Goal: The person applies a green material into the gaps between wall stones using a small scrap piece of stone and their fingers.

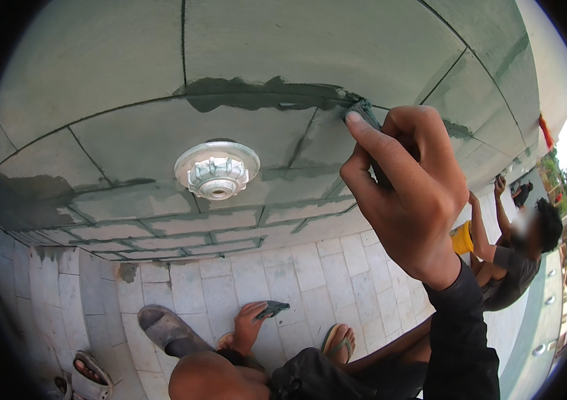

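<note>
My right hand (pixel 410 193) is raised to the tiled wall (pixel 263 40), fingers bent round a dark, grout-smeared piece (pixel 367 112); most of it is hidden in the grip. Its tip touches the right end of a long joint. Wet dark-green grout (pixel 250 95) is spread along that joint with ragged edges. Low down beside my knee (pixel 207 379), my left hand (pixel 249 328) grips a green lump of grout (pixel 273 309). Below the joint a round metal fitting (pixel 218 172) with a ribbed collar sticks out from the wall.
Pale tiles cover the floor (pixel 310 280). A flip-flop (pixel 342 347) is on a foot at lower centre, and a dark slipper (pixel 170 327) is left of it. At right a co-worker (pixel 517 260) squats near a yellow bucket (pixel 462 238). Another sandalled foot (pixel 91 375) shows lower left.
</note>
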Demonstrator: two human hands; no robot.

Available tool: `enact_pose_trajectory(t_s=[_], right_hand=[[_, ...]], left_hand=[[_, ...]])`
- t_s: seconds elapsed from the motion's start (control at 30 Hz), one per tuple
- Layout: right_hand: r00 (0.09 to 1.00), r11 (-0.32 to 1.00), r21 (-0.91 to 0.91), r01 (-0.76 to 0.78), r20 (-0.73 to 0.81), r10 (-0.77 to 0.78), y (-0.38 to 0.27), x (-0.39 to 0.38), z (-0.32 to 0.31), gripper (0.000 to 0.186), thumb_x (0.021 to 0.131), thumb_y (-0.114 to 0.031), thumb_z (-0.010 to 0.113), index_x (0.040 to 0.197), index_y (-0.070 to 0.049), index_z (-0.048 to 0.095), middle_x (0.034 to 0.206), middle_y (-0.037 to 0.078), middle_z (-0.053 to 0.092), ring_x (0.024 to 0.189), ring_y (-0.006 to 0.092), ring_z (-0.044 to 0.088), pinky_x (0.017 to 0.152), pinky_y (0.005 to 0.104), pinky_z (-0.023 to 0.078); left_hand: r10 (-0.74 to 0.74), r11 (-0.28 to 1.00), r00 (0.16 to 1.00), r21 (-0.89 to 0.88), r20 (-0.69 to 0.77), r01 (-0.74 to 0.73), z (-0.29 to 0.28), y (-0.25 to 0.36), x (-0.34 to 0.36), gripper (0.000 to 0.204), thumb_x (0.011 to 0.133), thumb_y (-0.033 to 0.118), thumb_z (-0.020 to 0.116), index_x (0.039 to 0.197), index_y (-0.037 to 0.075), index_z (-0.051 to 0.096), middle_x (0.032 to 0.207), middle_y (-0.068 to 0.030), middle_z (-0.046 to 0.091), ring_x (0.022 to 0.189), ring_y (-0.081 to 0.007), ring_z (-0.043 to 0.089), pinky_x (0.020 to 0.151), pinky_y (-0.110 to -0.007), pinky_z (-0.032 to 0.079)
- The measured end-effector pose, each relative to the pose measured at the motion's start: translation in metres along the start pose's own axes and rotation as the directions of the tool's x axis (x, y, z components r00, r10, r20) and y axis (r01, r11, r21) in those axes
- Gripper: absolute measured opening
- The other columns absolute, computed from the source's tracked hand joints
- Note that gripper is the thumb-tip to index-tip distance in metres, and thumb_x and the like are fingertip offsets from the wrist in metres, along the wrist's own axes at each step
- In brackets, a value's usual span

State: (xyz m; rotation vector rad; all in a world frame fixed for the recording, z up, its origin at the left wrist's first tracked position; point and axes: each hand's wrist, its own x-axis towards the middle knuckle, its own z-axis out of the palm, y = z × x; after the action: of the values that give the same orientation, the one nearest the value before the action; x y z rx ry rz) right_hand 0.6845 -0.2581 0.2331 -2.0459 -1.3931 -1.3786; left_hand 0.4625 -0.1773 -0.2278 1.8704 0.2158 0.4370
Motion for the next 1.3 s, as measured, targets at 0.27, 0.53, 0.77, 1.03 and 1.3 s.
enact_pose_trajectory(t_s=[0.27,0.53,0.77,1.03,1.3], right_hand=[[0.943,0.976,0.171,-0.136,-0.278,0.18,-0.005,-0.03,0.018,0.043,0.07,0.011,0.078,0.112,0.001,0.077,0.092,0.011,0.066,0.072,0.0151,0.062,0.063,0.0249,0.051],[0.847,0.925,0.298,-0.237,-0.402,0.347,-0.023,-0.054,0.06,0.045,0.077,0.009,0.083,0.12,0.0,0.074,0.103,0.012,0.066,0.083,0.0201,0.065,0.069,0.0269,0.053],[0.809,0.915,0.308,-0.259,-0.449,0.38,-0.028,-0.035,0.072,0.04,0.078,0.01,0.082,0.117,0.002,0.075,0.098,0.012,0.068,0.075,0.0138,0.065,0.065,0.0245,0.054],[0.743,0.782,0.469,-0.411,-0.325,0.585,-0.033,-0.038,0.046,0.035,0.08,0.009,0.078,0.114,0.004,0.076,0.09,0.007,0.066,0.066,0.0092,0.06,0.059,0.0215,0.05],[0.407,0.39,0.783,-0.485,-0.193,0.893,-0.047,-0.004,0.038,0.026,0.085,0.005,0.078,0.111,0.009,0.075,0.08,0.003,0.07,0.068,0.0041,0.06,0.065,0.0168,0.05]], left_hand=[[-0.022,1.0,1.0,0.005,0.018,0.022,0.007,-0.004,-0.001,0.035,0.076,0.002,0.085,0.111,-0.001,0.077,0.111,-0.0169,0.076,0.107,-0.0309,0.071,0.094,-0.039,0.057],[-0.035,0.999,0.999,0.012,-0.001,0.035,0.001,0.0,-0.002,0.033,0.077,0.0,0.084,0.109,-0.001,0.077,0.11,-0.0174,0.076,0.106,-0.0312,0.072,0.094,-0.038,0.057],[-0.035,0.999,0.999,0.007,-0.007,0.036,0.002,0.0,-0.001,0.034,0.076,-0.001,0.084,0.11,-0.002,0.076,0.11,-0.0179,0.076,0.105,-0.0319,0.072,0.094,-0.039,0.058],[-0.054,0.999,0.999,-0.003,-0.004,0.054,0.003,-0.002,-0.002,0.035,0.076,-0.002,0.084,0.11,-0.002,0.076,0.11,-0.018,0.076,0.105,-0.0324,0.071,0.095,-0.04,0.057],[-0.086,0.991,0.996,-0.104,0.033,0.089,0.017,-0.006,-0.003,0.034,0.08,-0.001,0.081,0.114,-0.002,0.074,0.114,-0.0183,0.075,0.108,-0.0317,0.07,0.097,-0.04,0.056]])
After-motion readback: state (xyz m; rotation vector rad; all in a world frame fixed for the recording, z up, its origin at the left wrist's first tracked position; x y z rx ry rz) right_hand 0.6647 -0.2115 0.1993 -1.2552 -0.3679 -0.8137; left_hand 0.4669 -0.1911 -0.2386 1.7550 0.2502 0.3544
